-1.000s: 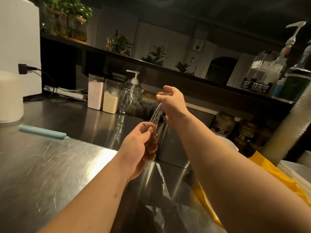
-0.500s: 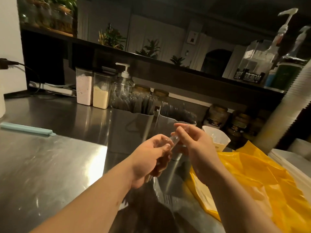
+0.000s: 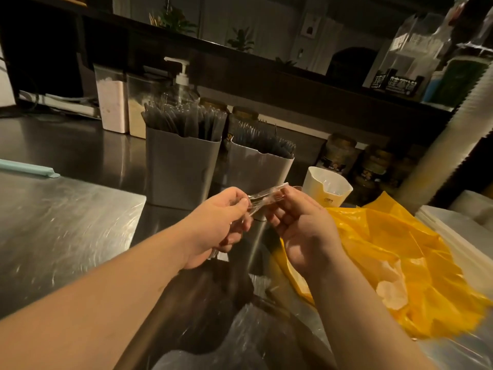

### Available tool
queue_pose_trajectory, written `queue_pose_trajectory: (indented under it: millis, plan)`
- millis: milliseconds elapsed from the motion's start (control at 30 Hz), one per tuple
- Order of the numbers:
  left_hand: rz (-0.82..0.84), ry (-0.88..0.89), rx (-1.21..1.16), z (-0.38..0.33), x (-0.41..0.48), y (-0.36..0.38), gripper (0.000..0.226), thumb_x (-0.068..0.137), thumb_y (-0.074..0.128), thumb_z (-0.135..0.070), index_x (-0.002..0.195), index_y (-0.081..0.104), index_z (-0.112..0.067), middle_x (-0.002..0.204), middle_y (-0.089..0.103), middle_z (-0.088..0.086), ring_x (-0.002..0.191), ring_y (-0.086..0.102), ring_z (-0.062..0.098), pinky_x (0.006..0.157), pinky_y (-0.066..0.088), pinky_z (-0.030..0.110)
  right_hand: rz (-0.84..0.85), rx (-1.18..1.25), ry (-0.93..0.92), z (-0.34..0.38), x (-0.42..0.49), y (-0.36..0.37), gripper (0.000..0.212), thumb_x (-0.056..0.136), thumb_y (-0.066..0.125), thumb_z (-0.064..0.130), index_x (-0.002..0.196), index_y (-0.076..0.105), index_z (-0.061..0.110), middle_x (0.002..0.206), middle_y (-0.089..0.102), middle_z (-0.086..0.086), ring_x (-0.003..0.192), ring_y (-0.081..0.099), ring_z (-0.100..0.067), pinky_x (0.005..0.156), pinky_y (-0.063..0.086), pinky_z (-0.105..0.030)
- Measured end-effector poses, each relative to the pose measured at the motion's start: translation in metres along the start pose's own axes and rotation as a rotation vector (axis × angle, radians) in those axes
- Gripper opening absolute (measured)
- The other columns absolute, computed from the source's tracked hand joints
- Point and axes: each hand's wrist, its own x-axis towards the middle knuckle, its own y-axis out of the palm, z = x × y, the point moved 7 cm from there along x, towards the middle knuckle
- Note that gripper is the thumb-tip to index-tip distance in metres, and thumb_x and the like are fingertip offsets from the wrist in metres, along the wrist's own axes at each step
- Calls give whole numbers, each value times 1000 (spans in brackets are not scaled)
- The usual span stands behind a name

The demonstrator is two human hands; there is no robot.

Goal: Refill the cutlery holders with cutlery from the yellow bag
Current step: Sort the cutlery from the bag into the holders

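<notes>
Two full holders (image 3: pixel 181 166) behind wrapped cutlery (image 3: pixel 266 194), cup (image 3: pixel 326 192) beside

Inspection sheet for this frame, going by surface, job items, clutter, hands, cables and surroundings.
Surface: steel counter, streaked with glare.
Job's things: left cutlery holder and right cutlery holder, both stocked; yellow bag lying at right.
Clutter: white measuring cup, pump bottle, powder containers, teal strip, cup stack.
Hands: left hand and right hand both grip clear-wrapped cutlery before the holders.
Cables: possible power strip at back left, dim.
Surroundings: dark shelf with plants.
</notes>
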Motion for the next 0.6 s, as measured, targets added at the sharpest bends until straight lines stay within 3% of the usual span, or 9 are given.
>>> queue_pose_trajectory:
  millis: [67,133,233,333,467,600]
  plan:
    - [-27,-6,7,2,2,-2,22,109,41,-31,103,54,-14,77,58,4,49,39,10,45,32,22,-114,66,-57,7,5,-12,18,101,57,21,109,71,13,94,78,-8,93,75,-24,79,60,-35]
    - [-49,-18,31,5,3,-4,21,108,43,-30,102,55,-14,77,58,5,48,39,10,45,33,22,-186,-9,-293,31,6,-25,19,103,53,19,105,72,19,88,75,-3,90,74,-23,75,59,-31]
    - [-101,-28,88,9,6,-6,18,106,49,-30,101,60,-17,77,60,6,51,43,10,45,36,21,-11,-496,-813,62,-9,-12,31,102,50,3,108,70,26,97,67,1,87,66,-20,73,56,-22]
    - [-123,-7,153,10,8,-7,16,104,55,-28,95,63,-18,71,61,3,52,47,12,44,38,21,177,-970,-1086,49,-23,17,24,95,60,5,112,72,15,99,62,4,87,58,-7,73,49,-13]
    - [-124,14,191,6,7,-8,13,101,60,-28,91,64,-20,72,63,3,54,51,11,48,42,21,274,-1224,-1117,30,-24,32,13,86,75,11,98,75,12,92,67,5,85,62,-10,71,57,-23]
    - [-164,37,260,0,5,-8,8,98,64,-29,93,65,-22,78,68,-2,68,58,10,59,47,25,287,-1303,-978,17,-15,31,8,84,78,13,90,76,16,96,63,6,91,58,-12,71,58,-27]
